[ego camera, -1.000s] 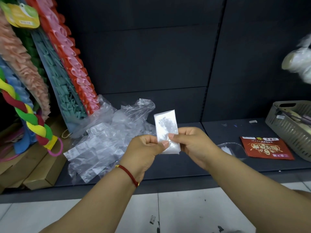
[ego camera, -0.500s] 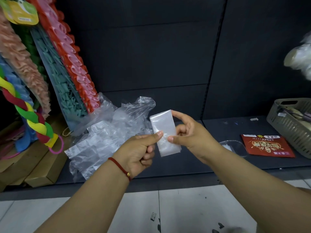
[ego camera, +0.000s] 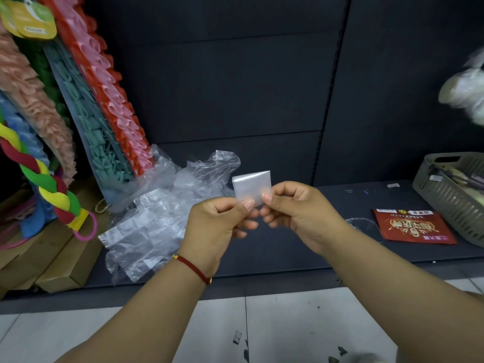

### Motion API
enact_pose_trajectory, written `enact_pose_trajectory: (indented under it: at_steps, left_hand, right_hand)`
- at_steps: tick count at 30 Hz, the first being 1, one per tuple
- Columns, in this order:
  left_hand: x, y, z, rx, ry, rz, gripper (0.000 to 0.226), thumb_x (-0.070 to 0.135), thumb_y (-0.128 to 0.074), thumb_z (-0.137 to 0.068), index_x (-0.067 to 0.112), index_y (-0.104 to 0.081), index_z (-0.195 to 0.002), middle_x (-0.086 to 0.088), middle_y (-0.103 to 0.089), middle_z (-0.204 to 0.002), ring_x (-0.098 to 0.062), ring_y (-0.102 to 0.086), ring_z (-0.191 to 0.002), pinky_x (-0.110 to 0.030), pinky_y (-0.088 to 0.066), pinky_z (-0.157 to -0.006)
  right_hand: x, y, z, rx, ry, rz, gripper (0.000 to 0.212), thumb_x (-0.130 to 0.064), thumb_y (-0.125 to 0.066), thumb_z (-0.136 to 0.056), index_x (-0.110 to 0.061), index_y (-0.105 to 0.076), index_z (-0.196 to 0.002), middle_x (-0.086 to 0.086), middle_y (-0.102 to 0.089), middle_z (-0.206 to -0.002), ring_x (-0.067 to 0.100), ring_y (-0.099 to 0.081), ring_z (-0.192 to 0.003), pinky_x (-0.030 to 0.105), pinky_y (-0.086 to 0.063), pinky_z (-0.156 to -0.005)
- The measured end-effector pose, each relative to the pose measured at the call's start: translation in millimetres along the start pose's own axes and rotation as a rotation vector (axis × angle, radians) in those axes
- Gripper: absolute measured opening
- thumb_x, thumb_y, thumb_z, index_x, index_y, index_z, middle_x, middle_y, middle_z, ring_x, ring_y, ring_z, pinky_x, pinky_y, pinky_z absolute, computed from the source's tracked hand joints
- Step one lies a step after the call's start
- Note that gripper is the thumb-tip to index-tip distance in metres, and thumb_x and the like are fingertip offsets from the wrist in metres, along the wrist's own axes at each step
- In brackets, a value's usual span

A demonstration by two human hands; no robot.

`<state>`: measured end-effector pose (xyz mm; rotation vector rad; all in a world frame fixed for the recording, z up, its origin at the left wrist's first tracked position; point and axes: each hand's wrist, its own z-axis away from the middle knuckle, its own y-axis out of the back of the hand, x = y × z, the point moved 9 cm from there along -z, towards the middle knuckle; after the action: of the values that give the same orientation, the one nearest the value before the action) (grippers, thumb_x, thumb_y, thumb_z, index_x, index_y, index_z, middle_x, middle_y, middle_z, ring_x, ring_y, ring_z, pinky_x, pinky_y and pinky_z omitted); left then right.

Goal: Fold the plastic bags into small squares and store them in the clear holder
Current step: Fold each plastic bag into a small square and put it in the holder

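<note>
A small folded square of clear plastic bag (ego camera: 251,186) is held in the air in front of the dark shelf. My left hand (ego camera: 220,224) pinches its lower left corner between thumb and fingers. My right hand (ego camera: 296,213) pinches its lower right corner. Behind and to the left, a loose pile of unfolded clear plastic bags (ego camera: 157,218) lies on the shelf. A clear holder (ego camera: 362,224) sits on the shelf to the right of my right hand, partly hidden by my wrist.
A red packet (ego camera: 413,227) lies beside the clear holder, with a grey slatted basket (ego camera: 455,195) at the far right. Coloured ruffled and braided goods (ego camera: 86,106) lean at the left over brown cardboard boxes (ego camera: 52,260). White floor tiles (ego camera: 288,331) lie below.
The folded strip, about twice as tall before, has been folded in half into a small square. Both hands now pinch its lower corners.
</note>
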<state>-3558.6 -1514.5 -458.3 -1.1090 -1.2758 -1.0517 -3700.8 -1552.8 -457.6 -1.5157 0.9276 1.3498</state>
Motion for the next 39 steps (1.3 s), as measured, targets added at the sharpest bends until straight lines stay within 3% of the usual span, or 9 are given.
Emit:
enact_pose_trajectory:
  at_steps: [9, 12, 16, 18, 23, 27, 29, 34, 39]
  left_hand:
    - [14, 5, -1, 0.026, -0.182, 0.051, 0.032, 0.031, -0.074, -0.071, 0.008, -0.077, -0.093, -0.014, -0.075, -0.092, -0.035, -0.069, -0.095, -0.041, -0.056, -0.089]
    - [20, 9, 2, 0.104, -0.267, -0.039, 0.011, 0.019, -0.075, -0.079, 0.01, -0.078, -0.084, -0.013, -0.074, -0.081, -0.023, -0.068, -0.079, -0.029, -0.055, -0.075]
    - [25, 1, 8, 0.076, -0.309, -0.12, 0.01, 0.009, -0.072, -0.084, 0.014, -0.078, -0.079, -0.003, -0.075, -0.077, -0.006, -0.066, -0.072, -0.017, -0.051, -0.067]
    - [23, -4, 11, 0.055, -0.306, -0.147, 0.014, 0.009, -0.071, -0.085, 0.018, -0.077, -0.076, -0.001, -0.074, -0.072, -0.004, -0.064, -0.067, -0.015, -0.05, -0.064]
    - [14, -15, 14, 0.028, -0.259, -0.182, 0.025, 0.013, -0.073, -0.084, 0.008, -0.067, -0.06, 0.009, -0.045, -0.046, -0.004, -0.039, -0.047, -0.015, -0.036, -0.05]
    - [3, -17, 11, 0.083, -0.131, 0.017, 0.019, 0.022, -0.075, -0.085, 0.017, -0.06, -0.096, 0.001, -0.072, -0.07, -0.011, -0.069, -0.069, -0.024, -0.055, -0.064]
    - [-3, -21, 9, 0.11, -0.065, 0.049, 0.02, 0.031, -0.062, -0.093, 0.015, -0.057, -0.103, -0.001, -0.073, -0.076, -0.013, -0.07, -0.071, -0.029, -0.056, -0.058]
    - [7, -28, 18, 0.208, -0.206, -0.181, 0.034, 0.037, -0.047, -0.099, 0.016, -0.055, -0.074, 0.004, -0.06, -0.063, -0.009, -0.055, -0.057, -0.028, -0.046, -0.049]
    - [23, -40, 31, 0.279, -0.327, -0.252, 0.033, 0.03, -0.049, -0.1, 0.019, -0.045, -0.07, 0.012, -0.047, -0.054, 0.0, -0.045, -0.052, -0.015, -0.038, -0.051]
  right_hand:
    - [-9, 5, 1, 0.01, 0.141, 0.071, 0.007, -0.003, -0.068, -0.085, -0.006, -0.067, -0.078, 0.004, -0.07, -0.07, 0.013, -0.066, -0.068, 0.022, -0.054, -0.069]
    - [-10, 2, 1, 0.01, 0.164, 0.111, 0.007, -0.006, -0.069, -0.086, -0.007, -0.061, -0.086, 0.003, -0.069, -0.071, 0.014, -0.064, -0.068, 0.025, -0.054, -0.069]
    - [-9, -3, 2, 0.007, 0.11, 0.23, 0.046, -0.05, -0.066, -0.078, -0.017, -0.052, -0.105, -0.001, -0.072, -0.082, 0.01, -0.064, -0.068, 0.025, -0.05, -0.063]
    - [-11, -3, 4, 0.036, 0.104, 0.28, 0.048, -0.062, -0.057, -0.08, -0.018, -0.054, -0.101, -0.004, -0.068, -0.078, 0.004, -0.061, -0.062, 0.02, -0.046, -0.055]
    - [-15, 4, 9, 0.181, 0.172, 0.312, 0.031, -0.037, -0.051, -0.097, -0.011, -0.055, -0.081, 0.0, -0.058, -0.068, 0.003, -0.052, -0.052, 0.018, -0.042, -0.048]
    - [-15, 7, 12, 0.233, 0.2, 0.323, 0.024, -0.031, -0.053, -0.099, -0.014, -0.056, -0.082, 0.0, -0.059, -0.068, 0.004, -0.051, -0.053, 0.018, -0.042, -0.048]
    - [-14, 6, 14, 0.24, 0.216, 0.347, 0.023, -0.032, -0.054, -0.098, -0.017, -0.056, -0.081, -0.001, -0.06, -0.068, 0.006, -0.053, -0.056, 0.023, -0.044, -0.051]
    - [-13, 3, 26, 0.283, 0.245, 0.409, 0.022, -0.032, -0.054, -0.098, -0.02, -0.056, -0.08, 0.0, -0.064, -0.071, 0.014, -0.06, -0.064, 0.036, -0.05, -0.06]
    - [-21, 10, 38, 0.328, 0.268, 0.397, 0.024, -0.029, -0.054, -0.099, -0.019, -0.054, -0.077, -0.002, -0.056, -0.066, 0.007, -0.049, -0.059, 0.027, -0.043, -0.056]
